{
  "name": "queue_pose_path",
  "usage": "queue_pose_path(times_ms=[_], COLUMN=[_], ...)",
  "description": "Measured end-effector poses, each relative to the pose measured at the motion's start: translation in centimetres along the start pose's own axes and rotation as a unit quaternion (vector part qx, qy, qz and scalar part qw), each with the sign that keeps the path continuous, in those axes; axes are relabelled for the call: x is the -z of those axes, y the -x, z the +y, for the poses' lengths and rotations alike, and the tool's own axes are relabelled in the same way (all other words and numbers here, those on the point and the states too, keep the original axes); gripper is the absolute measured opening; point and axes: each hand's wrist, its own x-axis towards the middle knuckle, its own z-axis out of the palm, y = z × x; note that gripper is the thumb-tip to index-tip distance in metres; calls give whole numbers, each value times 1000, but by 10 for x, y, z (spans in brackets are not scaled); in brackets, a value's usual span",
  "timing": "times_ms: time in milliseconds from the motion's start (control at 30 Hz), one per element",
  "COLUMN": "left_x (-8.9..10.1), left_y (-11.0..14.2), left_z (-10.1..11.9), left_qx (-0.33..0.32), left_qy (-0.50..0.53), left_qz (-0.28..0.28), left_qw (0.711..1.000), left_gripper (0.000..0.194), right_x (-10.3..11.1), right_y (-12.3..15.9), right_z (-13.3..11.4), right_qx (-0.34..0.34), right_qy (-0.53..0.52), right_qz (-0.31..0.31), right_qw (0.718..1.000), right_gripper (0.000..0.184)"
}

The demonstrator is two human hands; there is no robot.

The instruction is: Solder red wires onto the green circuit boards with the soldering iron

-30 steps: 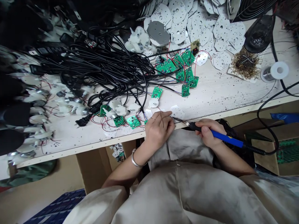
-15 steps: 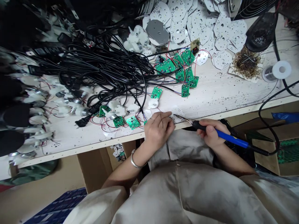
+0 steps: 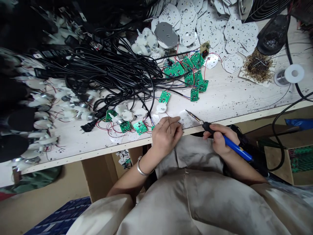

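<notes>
My right hand [image 3: 222,137] grips a blue soldering iron [image 3: 207,126], its bare tip pointing up and left, just off a white LED board [image 3: 187,119] at the table's front edge. On the left side of that board rests my left hand [image 3: 167,132], fingers curled and pressed together; what they pinch is hidden. A thin dark wire crosses over those fingers from a small white motor [image 3: 161,107]. Right behind the motor lies a green circuit board [image 3: 164,97].
Black power cords [image 3: 122,71] fill the left middle. More green boards [image 3: 194,76] and stacked white LED boards [image 3: 210,29] lie behind. At right are a solder spool [image 3: 294,73], a burnt, debris-covered pad [image 3: 258,67] and the iron's cord. White motors [image 3: 44,124] crowd the left.
The soldering iron's tip has lifted away from near my left fingertips, up and slightly right, as my right hand tilted it more steeply. My left hand stays in place.
</notes>
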Motion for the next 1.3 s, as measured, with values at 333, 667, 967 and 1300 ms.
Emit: queue_pose_path(times_ms=[333, 667, 967, 1300], left_x=[50, 70, 88, 41], left_y=[16, 0, -18, -23], left_z=[-5, -42, -49, -27], left_qx=[-72, -143, -107, -48], left_qy=[-43, -66, -20, 83], left_qz=[-32, -101, -238, -158], left_qw=[996, 982, 965, 983], left_gripper=[23, 32, 23, 16], right_x=[-22, -21, -25, -23], right_y=[-31, -24, -27, -27], right_z=[1, 5, 7, 4], right_qx=[268, 256, 253, 264], right_qy=[174, 175, 189, 223], right_qz=[-32, -19, 5, 11], right_qw=[947, 951, 949, 938], right_gripper=[27, 30, 33, 26])
